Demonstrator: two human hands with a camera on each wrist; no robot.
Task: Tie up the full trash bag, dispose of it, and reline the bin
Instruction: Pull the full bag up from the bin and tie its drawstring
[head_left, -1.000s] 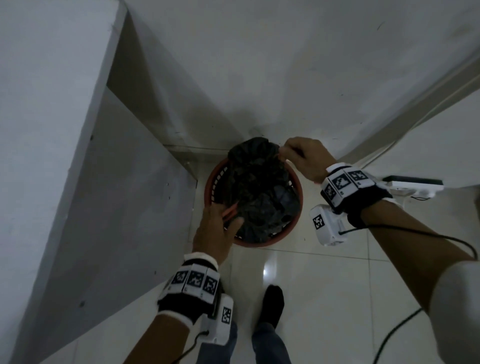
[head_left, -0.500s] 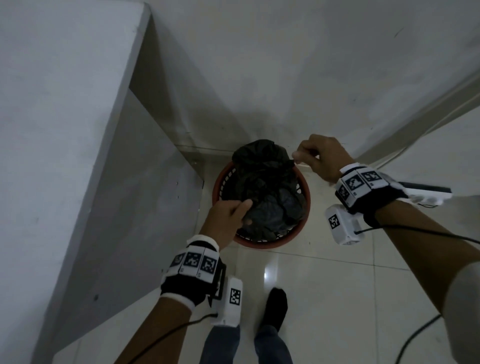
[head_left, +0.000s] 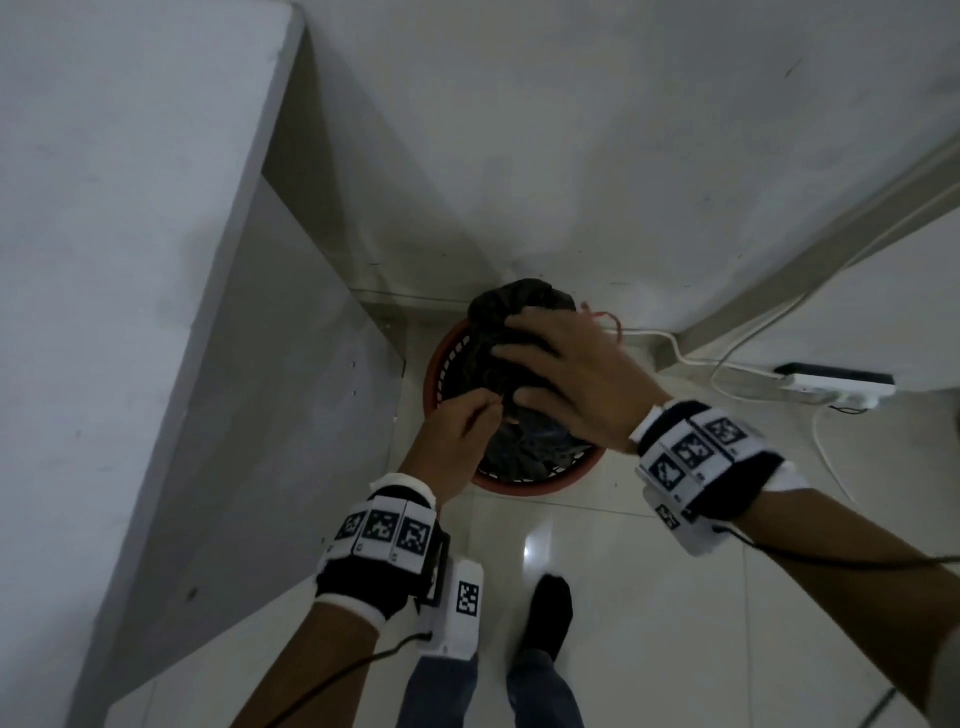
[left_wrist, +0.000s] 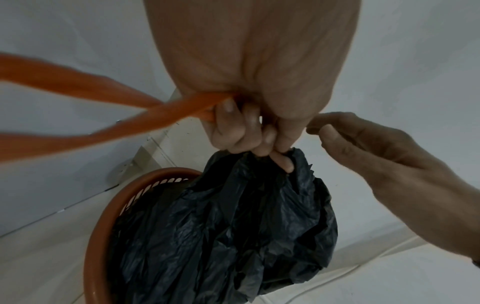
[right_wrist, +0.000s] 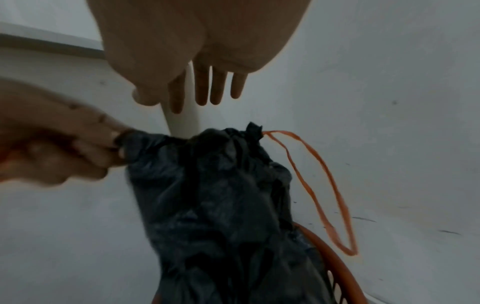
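A full black trash bag sits in a round red bin on the floor in a wall corner. My left hand pinches the near edge of the bag's gathered top; the left wrist view shows an orange drawstring gripped in the same fingers. My right hand hovers over the bag with fingers spread and straight, holding nothing. A second orange drawstring loop hangs free from the bag's far side, above the bin rim.
A white cabinet side panel stands close on the left and the wall is right behind the bin. A power strip and white cables lie on the floor to the right. My dark-socked foot stands on the glossy tiles.
My right hand let go of the far drawstring loop and swept left, opening over the bag top. My left hand stayed at the near edge, still pinching.
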